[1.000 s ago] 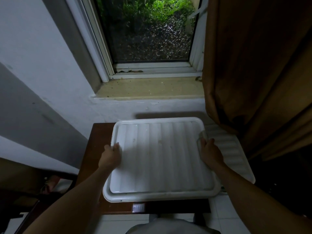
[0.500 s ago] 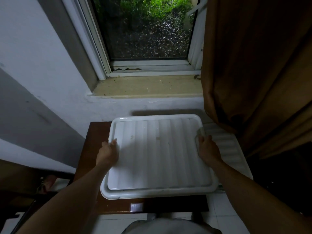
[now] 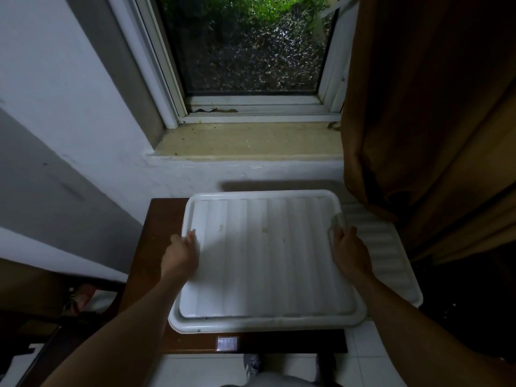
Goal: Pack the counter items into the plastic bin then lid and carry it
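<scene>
Now, the white ribbed lid [image 3: 268, 255] sits on the bin, on the brown table [image 3: 156, 219] below the window sill, directly btwn both hands. Left hand [image 3: 180, 254] lies on the lid's left rim, fingers together and laid flat on it, not wrapped under. Right hand [image 3: 350, 254] is at the opposite rim by a translucent clip [image 3: 338, 219]; its fingers bend over the edge, but I can't tell whether they clamp anything. Neither hand is nearer, both sit a bit past mid-length. Judging by this, lidding is about done, and the lift needs fingers under each side rim. A second ribbed white piece [image 3: 391, 255] lies just right of the bin.
</scene>
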A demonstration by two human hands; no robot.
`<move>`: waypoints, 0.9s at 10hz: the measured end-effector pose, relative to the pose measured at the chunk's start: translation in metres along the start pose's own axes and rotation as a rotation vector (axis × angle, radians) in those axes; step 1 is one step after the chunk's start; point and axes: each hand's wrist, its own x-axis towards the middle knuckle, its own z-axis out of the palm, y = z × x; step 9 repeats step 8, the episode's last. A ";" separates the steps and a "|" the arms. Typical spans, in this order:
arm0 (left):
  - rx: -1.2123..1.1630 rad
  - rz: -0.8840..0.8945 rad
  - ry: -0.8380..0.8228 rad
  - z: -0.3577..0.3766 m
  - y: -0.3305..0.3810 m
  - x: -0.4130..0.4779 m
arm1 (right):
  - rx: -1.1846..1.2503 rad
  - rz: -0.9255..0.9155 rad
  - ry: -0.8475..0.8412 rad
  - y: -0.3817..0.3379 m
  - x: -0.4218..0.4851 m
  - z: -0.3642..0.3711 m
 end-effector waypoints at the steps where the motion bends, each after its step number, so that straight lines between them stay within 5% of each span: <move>1: -0.005 -0.001 0.017 0.002 0.000 0.001 | -0.012 -0.011 0.004 0.000 0.001 0.000; 4: -0.031 -0.026 -0.038 -0.003 0.000 0.000 | 0.046 0.026 -0.160 0.002 0.000 -0.010; 5: -0.134 0.084 -0.032 -0.011 -0.002 -0.002 | 0.039 0.014 -0.215 0.007 -0.004 -0.017; 6: -0.001 0.316 -0.078 0.007 -0.031 0.017 | -0.004 -0.013 -0.230 0.013 -0.010 -0.025; 7: 0.181 0.159 -0.140 -0.013 -0.004 -0.009 | -0.041 -0.062 -0.191 0.021 -0.017 -0.035; 8: 0.256 0.251 0.085 -0.019 0.025 -0.021 | -0.019 -0.126 -0.181 0.024 -0.021 -0.043; 9: 0.256 0.251 0.085 -0.019 0.025 -0.021 | -0.019 -0.126 -0.181 0.024 -0.021 -0.043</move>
